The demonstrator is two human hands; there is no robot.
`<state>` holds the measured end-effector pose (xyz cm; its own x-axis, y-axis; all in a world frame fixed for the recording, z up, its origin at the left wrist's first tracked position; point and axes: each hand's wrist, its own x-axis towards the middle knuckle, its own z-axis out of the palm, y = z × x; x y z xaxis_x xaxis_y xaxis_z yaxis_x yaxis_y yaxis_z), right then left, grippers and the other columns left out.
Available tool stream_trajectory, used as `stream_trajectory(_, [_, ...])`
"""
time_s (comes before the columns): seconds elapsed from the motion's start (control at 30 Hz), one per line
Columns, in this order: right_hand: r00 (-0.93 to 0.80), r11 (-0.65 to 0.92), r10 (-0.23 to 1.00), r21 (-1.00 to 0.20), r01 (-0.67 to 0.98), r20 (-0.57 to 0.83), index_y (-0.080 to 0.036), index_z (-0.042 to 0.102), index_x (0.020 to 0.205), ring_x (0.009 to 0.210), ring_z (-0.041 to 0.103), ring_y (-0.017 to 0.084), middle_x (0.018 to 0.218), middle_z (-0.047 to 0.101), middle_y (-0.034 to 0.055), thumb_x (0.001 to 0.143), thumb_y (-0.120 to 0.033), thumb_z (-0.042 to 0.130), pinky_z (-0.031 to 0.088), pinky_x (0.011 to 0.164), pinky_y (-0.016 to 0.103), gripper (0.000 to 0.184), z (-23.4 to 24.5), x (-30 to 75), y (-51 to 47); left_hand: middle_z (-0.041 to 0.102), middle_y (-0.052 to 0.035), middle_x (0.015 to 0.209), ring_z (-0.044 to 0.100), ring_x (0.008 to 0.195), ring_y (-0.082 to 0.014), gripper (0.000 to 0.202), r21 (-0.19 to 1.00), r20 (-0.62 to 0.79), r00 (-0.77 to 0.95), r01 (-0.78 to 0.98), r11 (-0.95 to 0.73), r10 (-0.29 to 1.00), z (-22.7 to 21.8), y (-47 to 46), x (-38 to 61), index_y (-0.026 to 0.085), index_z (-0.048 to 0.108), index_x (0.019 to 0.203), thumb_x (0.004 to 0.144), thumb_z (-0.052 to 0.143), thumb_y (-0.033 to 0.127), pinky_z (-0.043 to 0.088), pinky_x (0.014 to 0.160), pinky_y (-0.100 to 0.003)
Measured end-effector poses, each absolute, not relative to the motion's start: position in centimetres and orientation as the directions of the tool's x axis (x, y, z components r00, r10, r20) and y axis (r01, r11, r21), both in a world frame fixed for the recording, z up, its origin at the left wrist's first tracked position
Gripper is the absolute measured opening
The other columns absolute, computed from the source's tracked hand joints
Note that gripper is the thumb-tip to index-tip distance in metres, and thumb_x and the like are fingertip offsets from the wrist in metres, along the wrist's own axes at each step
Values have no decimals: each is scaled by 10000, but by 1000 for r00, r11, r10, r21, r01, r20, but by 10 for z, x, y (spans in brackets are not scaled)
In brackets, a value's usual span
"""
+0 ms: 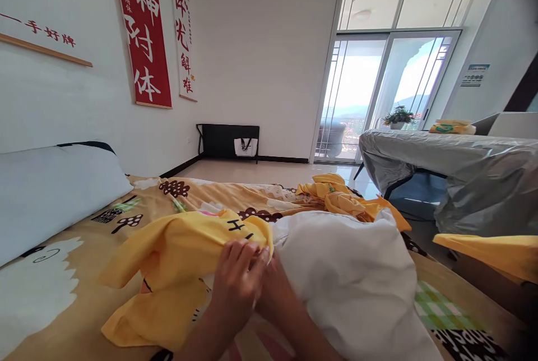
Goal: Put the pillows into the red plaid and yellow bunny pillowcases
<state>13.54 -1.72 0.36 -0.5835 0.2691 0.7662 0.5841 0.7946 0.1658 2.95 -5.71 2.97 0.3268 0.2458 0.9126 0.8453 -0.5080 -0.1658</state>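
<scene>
A yellow printed pillowcase with black lettering lies rumpled on the bed, its open edge facing right. My left hand is closed on the cloth at that edge, with its fingers curled over. Close against it, my right hand also grips the edge; its fingers are partly hidden behind the left hand and the cloth. A plump white pillow rests just right of my hands and touches the pillowcase's edge. How much of the pillow, if any, is inside the case cannot be seen.
The bed's patterned sheet lies under everything. More yellow cloth is heaped beyond the white pillow. A grey-white pillow leans at the left wall. At right stands a table with a silver cover; yellow cloth shows below it.
</scene>
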Motion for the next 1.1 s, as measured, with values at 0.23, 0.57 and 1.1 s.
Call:
stream_trajectory(0.23, [-535,841,415,-86,533,736,-251,474,1337,1227,487,225,1327,547,77,823,-183,574,390,1032,398,527,51,184,-26,530,-23,710,486,680,-157,208,29,955,109,891,-453,276,35,-51,-4,176,644,1041,904,502,108,392,639,-275])
stream_trajectory(0.57, [-583,878,397,-107,468,709,-235,510,1307,843,606,182,935,676,36,872,-167,475,398,802,321,441,35,172,-13,558,-2,592,493,552,-140,253,-296,870,473,723,-624,136,40,-86,45,107,643,946,953,390,117,343,527,-286])
stream_trajectory(1.1, [-173,787,613,-577,216,771,-247,704,1063,891,650,202,994,713,41,774,-250,624,489,722,260,300,49,214,1,539,-147,1319,496,1213,-348,519,718,594,-616,696,5,518,84,-82,-111,164,545,1255,860,462,490,364,1037,-534])
